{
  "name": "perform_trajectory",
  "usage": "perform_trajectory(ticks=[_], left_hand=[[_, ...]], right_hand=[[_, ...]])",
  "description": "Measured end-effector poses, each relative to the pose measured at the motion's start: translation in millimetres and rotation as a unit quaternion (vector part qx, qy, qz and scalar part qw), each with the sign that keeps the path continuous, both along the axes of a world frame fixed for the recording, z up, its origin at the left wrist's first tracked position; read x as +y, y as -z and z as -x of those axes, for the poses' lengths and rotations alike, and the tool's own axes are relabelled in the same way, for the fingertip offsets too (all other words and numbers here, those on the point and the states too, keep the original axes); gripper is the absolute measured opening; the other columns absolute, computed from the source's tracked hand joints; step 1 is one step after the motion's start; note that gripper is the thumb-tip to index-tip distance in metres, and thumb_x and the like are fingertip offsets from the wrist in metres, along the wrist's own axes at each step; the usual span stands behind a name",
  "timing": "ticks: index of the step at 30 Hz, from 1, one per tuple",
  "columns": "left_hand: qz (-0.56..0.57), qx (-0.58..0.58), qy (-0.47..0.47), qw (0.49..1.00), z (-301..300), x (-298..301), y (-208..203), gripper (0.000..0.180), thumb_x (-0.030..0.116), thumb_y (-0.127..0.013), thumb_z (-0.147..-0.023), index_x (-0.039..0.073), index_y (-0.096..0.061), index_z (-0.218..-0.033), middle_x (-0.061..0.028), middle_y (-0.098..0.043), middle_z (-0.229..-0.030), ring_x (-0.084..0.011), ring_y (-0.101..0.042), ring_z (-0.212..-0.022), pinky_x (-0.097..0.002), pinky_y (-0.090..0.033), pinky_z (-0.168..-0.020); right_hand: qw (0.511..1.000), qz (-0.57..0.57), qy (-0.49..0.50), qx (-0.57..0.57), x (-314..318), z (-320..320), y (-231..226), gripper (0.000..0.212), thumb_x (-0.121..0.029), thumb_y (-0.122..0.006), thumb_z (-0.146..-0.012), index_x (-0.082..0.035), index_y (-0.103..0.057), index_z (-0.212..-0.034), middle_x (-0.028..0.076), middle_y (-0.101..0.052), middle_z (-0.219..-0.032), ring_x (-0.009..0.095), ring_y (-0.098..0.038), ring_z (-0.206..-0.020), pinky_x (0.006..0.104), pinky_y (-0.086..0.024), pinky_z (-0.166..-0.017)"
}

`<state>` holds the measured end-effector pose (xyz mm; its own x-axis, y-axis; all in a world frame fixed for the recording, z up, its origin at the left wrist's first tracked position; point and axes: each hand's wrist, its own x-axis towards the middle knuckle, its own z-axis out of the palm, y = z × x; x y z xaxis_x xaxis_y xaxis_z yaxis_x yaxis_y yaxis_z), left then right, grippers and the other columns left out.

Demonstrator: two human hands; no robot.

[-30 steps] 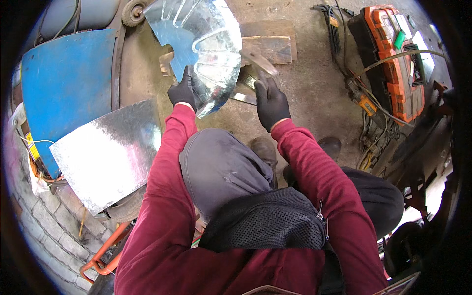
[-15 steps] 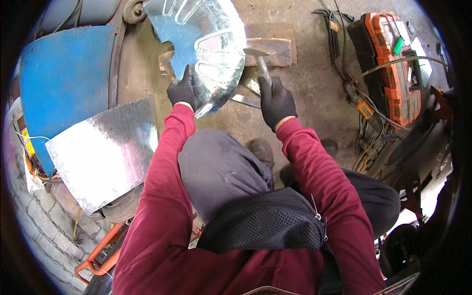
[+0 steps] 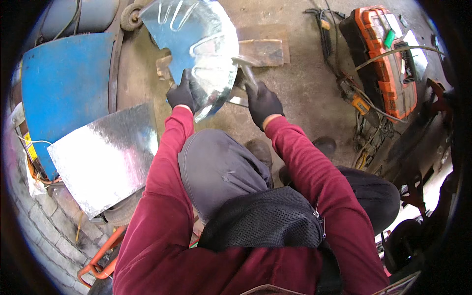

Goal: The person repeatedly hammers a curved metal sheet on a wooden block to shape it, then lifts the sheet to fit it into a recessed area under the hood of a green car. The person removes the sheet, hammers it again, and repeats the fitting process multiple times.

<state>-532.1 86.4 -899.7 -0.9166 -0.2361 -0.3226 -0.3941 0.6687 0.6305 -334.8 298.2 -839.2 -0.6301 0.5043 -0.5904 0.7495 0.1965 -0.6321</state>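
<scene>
- L hand (image 3: 181,93), black glove: clamped on lower edge of the curved sheet (image 3: 216,54), thumb on top; fingers underneath hidden, can't tell exact grip there.
- Curved sheet: shiny silver metal, fan-shaped, looped ridges pressed in along outer part, bluish toward the inner notch. Sits upper ctr of view, above floor (image 3: 309,93), ahead of the person's knee (image 3: 221,162).
- R hand (image 3: 264,104), also black glove: closed round handle of the hammer (image 3: 250,77), handle angled up & left.
- Hammer head blurred, right at outer R rim of curved sheet; can't tell if touching or just beside.
- Hands well apart, L one slightly higher in view.
- Metal strip (image 3: 239,101) on floor btwn hands, partly under sheet.
- Brown board (image 3: 265,52) flat on floor, just beyond hammer head.
- Far R: orange/blk toolbox (image 3: 396,91) w/ green item (image 3: 390,38) on top; power tool (image 3: 360,104) w/ yellow-orange body nr it, among cables.
- Far L: blue panel (image 3: 66,73), w/ flat silver sheet (image 3: 105,157) overlapping its lower part; small wheel (image 3: 131,17) nr top.
- Lower L: orange tube frame (image 3: 98,263) by grey paving (image 3: 51,226).
- Blk mesh bag (image 3: 265,221) across person's lap, maroon sleeves either side.
</scene>
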Motion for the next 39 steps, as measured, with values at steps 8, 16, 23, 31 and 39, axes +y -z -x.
perform_trajectory(ticks=[8,16,23,31,39], left_hand=[[-0.067,0.002,-0.026,0.997,-1,5,-5,0.071,0.060,-0.085,-0.086,-0.002,-0.061,-0.064,-0.0037,-0.057,-0.063,-0.0178,-0.045,-0.061,-0.0392,-0.046,-0.063],[-0.081,-0.013,-0.056,0.995,-4,-4,-11,0.063,0.055,-0.089,-0.084,0.000,-0.063,-0.067,-0.0037,-0.059,-0.067,-0.0158,-0.049,-0.061,-0.0369,-0.045,-0.059],[-0.145,0.007,-0.081,0.986,3,-27,17,0.063,0.057,-0.088,-0.084,0.005,-0.060,-0.062,-0.0009,-0.060,-0.067,-0.0139,-0.049,-0.060,-0.0352,-0.045,-0.057],[-0.173,-0.020,-0.101,0.980,-4,4,-4,0.053,0.046,-0.090,-0.087,0.006,-0.062,-0.066,0.0014,-0.061,-0.067,-0.0122,-0.053,-0.056,-0.0346,-0.046,-0.054],[-0.153,-0.036,-0.110,0.982,1,-13,18,0.065,0.058,-0.088,-0.084,0.000,-0.065,-0.065,-0.0001,-0.059,-0.066,-0.0152,-0.049,-0.061,-0.0369,-0.046,-0.060]], right_hand=[[0.934,-0.034,0.167,0.313,-8,1,6,0.047,-0.047,-0.052,-0.109,-0.001,-0.065,-0.108,0.033,-0.071,-0.097,0.055,-0.067,-0.100,0.0561,-0.055,-0.085],[0.964,0.074,0.131,0.220,21,-3,-15,0.048,-0.046,-0.052,-0.110,0.001,-0.065,-0.112,0.034,-0.069,-0.089,0.055,-0.068,-0.092,0.0564,-0.054,-0.077],[0.990,0.084,0.057,0.095,7,8,2,0.052,-0.050,-0.048,-0.110,-0.002,-0.065,-0.117,0.035,-0.070,-0.099,0.055,-0.068,-0.100,0.0559,-0.054,-0.084],[0.991,0.060,0.041,0.114,11,17,19,0.059,-0.057,-0.049,-0.107,-0.001,-0.066,-0.114,0.034,-0.070,-0.098,0.056,-0.067,-0.098,0.0597,-0.053,-0.085],[0.989,0.045,0.076,0.119,-11,5,13,0.052,-0.051,-0.049,-0.110,-0.001,-0.066,-0.112,0.033,-0.070,-0.090,0.053,-0.069,-0.091,0.0560,-0.053,-0.078]])
